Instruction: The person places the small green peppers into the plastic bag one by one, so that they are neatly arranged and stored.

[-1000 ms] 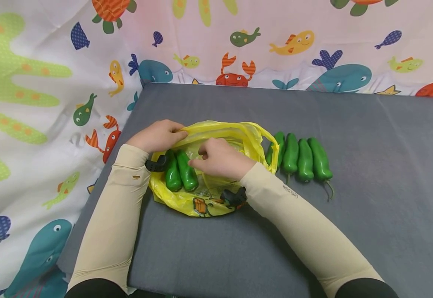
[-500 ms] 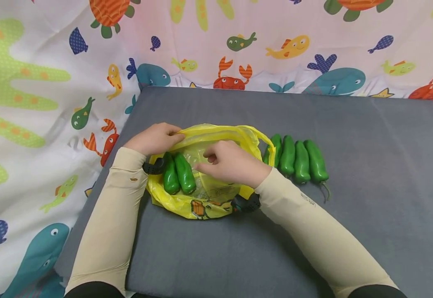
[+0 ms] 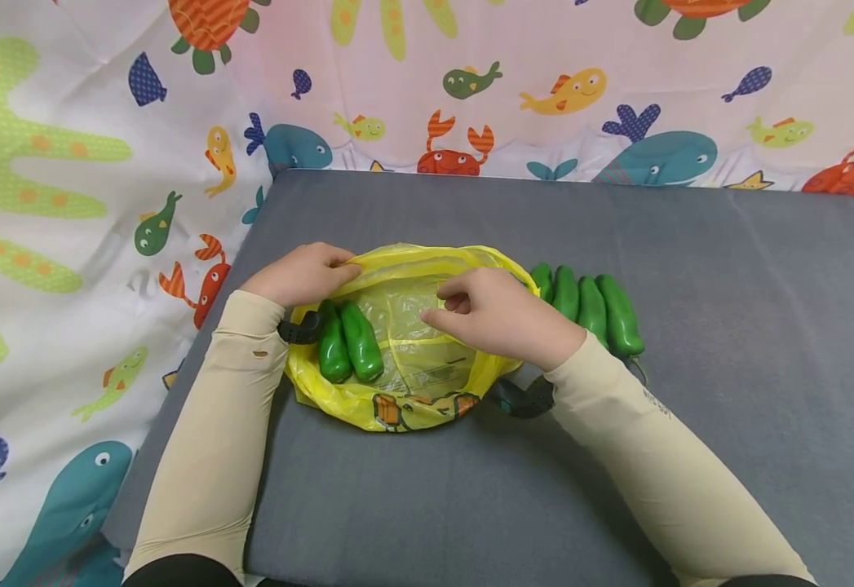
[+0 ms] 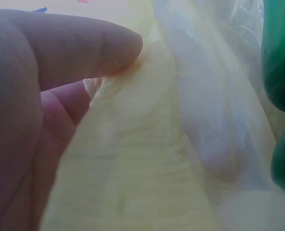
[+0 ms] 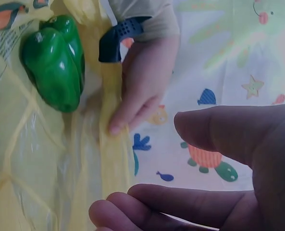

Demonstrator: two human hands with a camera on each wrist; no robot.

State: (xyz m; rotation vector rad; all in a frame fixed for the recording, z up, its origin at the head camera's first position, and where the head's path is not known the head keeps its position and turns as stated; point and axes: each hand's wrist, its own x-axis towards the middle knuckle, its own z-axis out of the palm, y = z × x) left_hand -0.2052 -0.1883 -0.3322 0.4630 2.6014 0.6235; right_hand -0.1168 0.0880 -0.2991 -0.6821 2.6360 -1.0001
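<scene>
On a grey surface (image 3: pixel 427 497), two peppers (image 3: pixel 361 342) in a yellow bag (image 3: pixel 342 406)

Side by side, both peppers lie at the bag's left end. The left hand (image 3: pixel 302 273) pinches its far rim; the right hand (image 3: pixel 507 314) hovers over the opposite end, its grip wide. Four loose peppers (image 3: pixel 620 316) line up to the right. A sea-creature curtain (image 3: pixel 177 147) hangs behind and left.

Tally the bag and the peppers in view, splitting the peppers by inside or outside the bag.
Yellow bag: 1
Green peppers inside the bag: 2
Green peppers outside the bag: 4
Total: 7
</scene>
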